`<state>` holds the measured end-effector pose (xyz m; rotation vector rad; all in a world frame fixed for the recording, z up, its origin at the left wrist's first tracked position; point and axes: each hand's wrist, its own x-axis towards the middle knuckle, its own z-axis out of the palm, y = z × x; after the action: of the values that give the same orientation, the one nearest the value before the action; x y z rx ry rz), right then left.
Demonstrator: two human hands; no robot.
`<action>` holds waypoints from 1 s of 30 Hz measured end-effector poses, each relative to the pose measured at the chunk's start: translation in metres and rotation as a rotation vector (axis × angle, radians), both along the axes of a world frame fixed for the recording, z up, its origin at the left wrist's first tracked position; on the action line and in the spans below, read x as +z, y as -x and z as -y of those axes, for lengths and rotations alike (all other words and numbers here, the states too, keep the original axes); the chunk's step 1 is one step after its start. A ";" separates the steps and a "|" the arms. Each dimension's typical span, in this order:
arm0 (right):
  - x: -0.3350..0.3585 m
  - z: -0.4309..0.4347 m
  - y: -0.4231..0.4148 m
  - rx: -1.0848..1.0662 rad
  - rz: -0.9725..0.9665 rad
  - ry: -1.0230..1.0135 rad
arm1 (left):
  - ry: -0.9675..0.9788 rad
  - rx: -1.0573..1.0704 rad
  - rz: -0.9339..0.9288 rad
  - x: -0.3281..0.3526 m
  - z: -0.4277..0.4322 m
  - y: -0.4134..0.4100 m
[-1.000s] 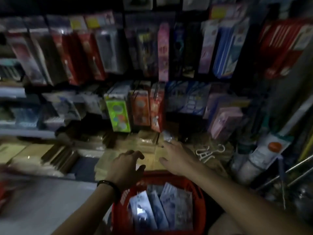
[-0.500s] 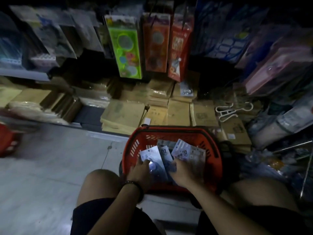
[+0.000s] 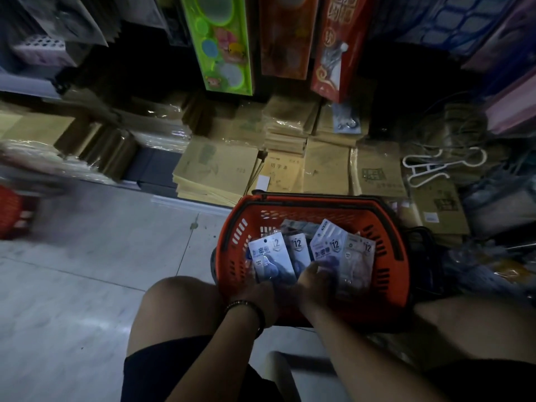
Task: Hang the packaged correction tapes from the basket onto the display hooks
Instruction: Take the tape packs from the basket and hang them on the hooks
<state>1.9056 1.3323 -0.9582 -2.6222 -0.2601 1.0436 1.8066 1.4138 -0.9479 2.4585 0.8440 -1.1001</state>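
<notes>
Curled at the near end of the basket (image 3: 232, 236), the left hand (image 3: 256, 290) gripped the lower edge of one pack (image 3: 271, 256), which stood tilted with its "12" corner uppermost; the right hand (image 3: 314, 281), just beside it, had its fingers bent down into the other packs (image 3: 342, 253), though in the dim light I could not tell whether it pinched one or only pressed on them; a dark wristband (image 3: 246, 304) circled the left wrist; all the packs lay inside the orange basket, leaning and overlapping, none on a hook; the basket sat on the floor (image 3: 101, 256) between the person's bare knees, its black handles folded down along the rim; beyond its far rim lay stacks of brown notebooks (image 3: 217, 172) in clear wrap, with white hangers (image 3: 429, 169) on those to the right; above the stacks hung a green box (image 3: 220, 42) and a red box (image 3: 336, 44); something red (image 3: 11, 210) showed blurred at the left edge.
</notes>
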 end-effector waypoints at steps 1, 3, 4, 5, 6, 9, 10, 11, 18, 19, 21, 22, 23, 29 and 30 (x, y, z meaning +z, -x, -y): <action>-0.003 0.003 0.002 0.014 0.034 -0.001 | -0.018 -0.036 0.004 -0.009 0.001 0.001; -0.019 0.008 0.002 0.047 0.056 0.014 | -0.035 0.019 -0.007 0.002 0.002 -0.002; -0.017 0.009 0.004 0.044 0.064 0.026 | -0.054 0.058 -0.044 0.012 0.000 -0.002; -0.009 0.008 0.004 0.036 0.027 0.015 | -0.066 0.064 -0.071 0.007 -0.002 -0.002; -0.007 0.008 0.003 0.028 0.004 -0.021 | -0.041 0.108 -0.084 0.012 -0.003 0.001; -0.016 0.010 -0.002 -0.022 -0.135 -0.143 | 0.031 0.246 -0.007 0.013 -0.010 0.003; -0.023 0.012 -0.002 -0.036 -0.155 -0.171 | 0.057 0.291 -0.016 0.016 -0.010 0.003; -0.024 0.014 -0.002 -0.049 -0.164 -0.220 | 0.076 0.317 -0.008 0.017 -0.011 0.003; -0.035 0.017 -0.012 -0.183 -0.191 -0.449 | 0.245 0.586 0.170 0.027 -0.018 0.001; -0.032 0.019 -0.016 -0.189 -0.184 -0.472 | 0.262 0.627 0.212 0.028 -0.017 -0.002; -0.019 0.024 -0.022 -0.216 -0.161 -0.519 | 0.333 0.723 0.304 0.032 -0.015 -0.007; -0.013 0.029 -0.024 -0.235 -0.163 -0.554 | 0.395 0.780 0.348 0.037 -0.015 -0.009; -0.005 0.034 -0.025 -0.257 -0.175 -0.585 | 0.473 0.852 0.383 0.039 -0.014 -0.009; 0.047 0.059 -0.027 -0.163 -0.288 -0.714 | 0.872 1.102 0.595 0.077 0.001 -0.011; 0.054 0.061 -0.028 -0.146 -0.287 -0.725 | 0.937 1.123 0.626 0.083 0.006 -0.011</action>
<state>1.9333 1.2715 -0.9046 -1.7994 -0.3039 1.0166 1.8178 1.4080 -0.8652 1.0805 0.9477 -0.1572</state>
